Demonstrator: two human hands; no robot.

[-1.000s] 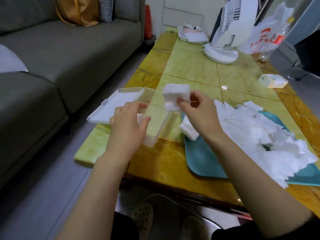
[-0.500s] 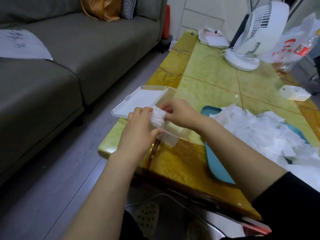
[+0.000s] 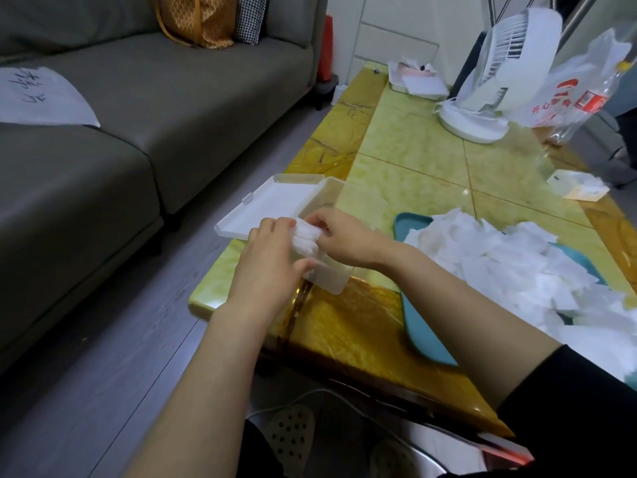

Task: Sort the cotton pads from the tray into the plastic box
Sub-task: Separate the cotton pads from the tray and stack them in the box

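A clear plastic box [image 3: 332, 282] with its white lid [image 3: 272, 207] folded open to the left stands at the table's near left corner. Over the box, both hands hold a small stack of white cotton pads [image 3: 306, 238]. My left hand [image 3: 270, 262] grips the stack from the left with thumb underneath. My right hand [image 3: 344, 241] pinches it from the right. A teal tray [image 3: 418, 326] to the right carries a loose heap of white cotton pads [image 3: 510, 263].
A white fan [image 3: 489, 84] and a plastic bag [image 3: 582, 84] stand at the far end of the yellow-green table [image 3: 406, 160]. A small packet [image 3: 577, 184] lies at the right edge. A grey sofa [image 3: 138, 108] runs along the left.
My right hand has brought the stack of pads down from mid-air to the box. My left hand has closed on the stack. The camera has turned left.
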